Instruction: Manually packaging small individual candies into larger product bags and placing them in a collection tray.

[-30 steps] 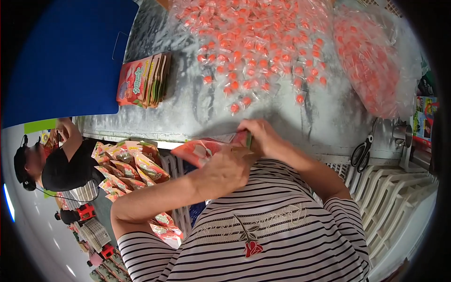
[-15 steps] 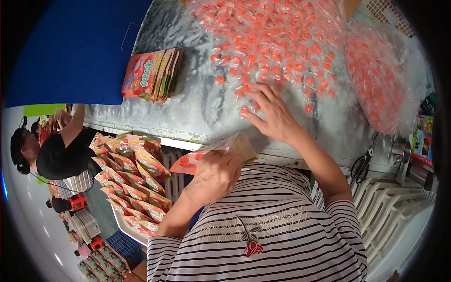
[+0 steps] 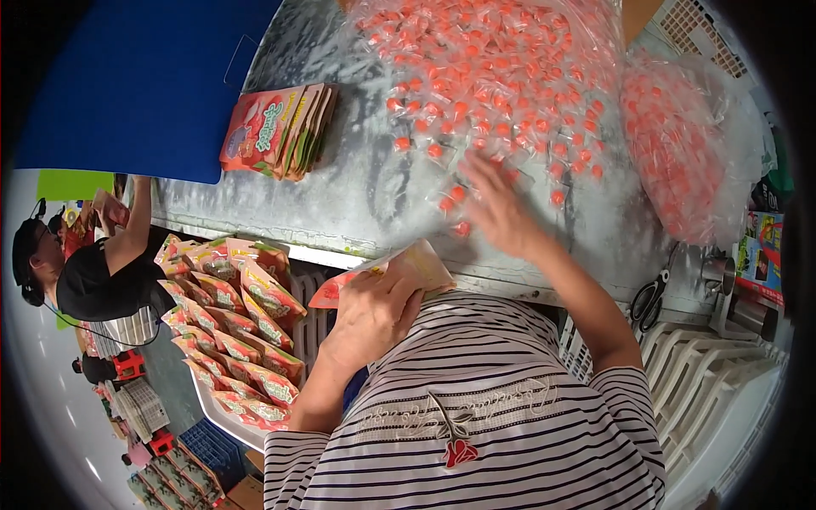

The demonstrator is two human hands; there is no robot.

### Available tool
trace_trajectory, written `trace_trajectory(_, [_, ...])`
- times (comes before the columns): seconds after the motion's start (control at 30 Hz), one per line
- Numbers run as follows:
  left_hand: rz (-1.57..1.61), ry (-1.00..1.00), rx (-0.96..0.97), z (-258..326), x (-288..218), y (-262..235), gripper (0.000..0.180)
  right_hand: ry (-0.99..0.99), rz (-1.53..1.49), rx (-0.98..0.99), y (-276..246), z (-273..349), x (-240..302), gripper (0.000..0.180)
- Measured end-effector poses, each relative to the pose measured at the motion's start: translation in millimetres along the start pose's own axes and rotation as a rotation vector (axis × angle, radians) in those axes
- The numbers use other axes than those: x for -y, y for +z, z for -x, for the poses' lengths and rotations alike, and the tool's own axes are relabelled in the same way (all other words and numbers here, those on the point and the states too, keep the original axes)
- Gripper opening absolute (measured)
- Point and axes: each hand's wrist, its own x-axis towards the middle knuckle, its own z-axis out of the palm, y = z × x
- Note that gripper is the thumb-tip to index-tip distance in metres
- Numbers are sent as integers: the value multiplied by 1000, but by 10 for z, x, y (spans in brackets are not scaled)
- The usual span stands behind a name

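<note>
Nearer the table edge (image 3: 320, 257) than before, one wrapped candy (image 3: 461, 229) lies at the right hand (image 3: 501, 208)'s eight o'clock; its blurred fingers look spread. Seven o'clock from there, the left hand (image 3: 374, 313) clamps a pouch (image 3: 429, 265): best held steady, candies swept lightly, few at once.

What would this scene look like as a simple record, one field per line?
Left hand: gripping a pink pouch at the table's front edge
Right hand: fingers outstretched among wrapped orange balls; blurred, contact unclear
Table, left: stacked flat pouches beside a blue panel
Table, right: large clear bag of similar balls; scissors at the front edge
Below left: rows of pouches in a white tray
Nearby: co-worker in black
</note>
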Motion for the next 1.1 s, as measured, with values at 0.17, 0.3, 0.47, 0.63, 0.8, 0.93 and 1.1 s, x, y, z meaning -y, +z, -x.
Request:
trace_trajectory(0.17, [-14,-24,13,58,-42,-79,9,116,-109,-303,-288,-339,-497,38])
trace_trajectory(0.3, [0,-90,-9,147,-15,-84,10,243,-101,-241,-448,-365,-625,35])
trace_trajectory(0.47, [-13,-90,-23,189,24,-60,12,151,-63,-316,-477,-44,-339,26])
trace_trajectory(0.63, [3,-95,-12,124,48,-67,11,181,115,-515,-673,346,-266,20])
trace_trajectory(0.8, [17,-70,5,38,75,-5,11,218,311,-498,-626,661,-232,16])
trace_trajectory(0.93, [9,-56,11,24,63,-17,10,63,398,-376,-413,630,-40,14])
trace_trajectory(1.1, [-8,-96,-21,82,21,-33,11,69,78,-261,-371,386,25,16])
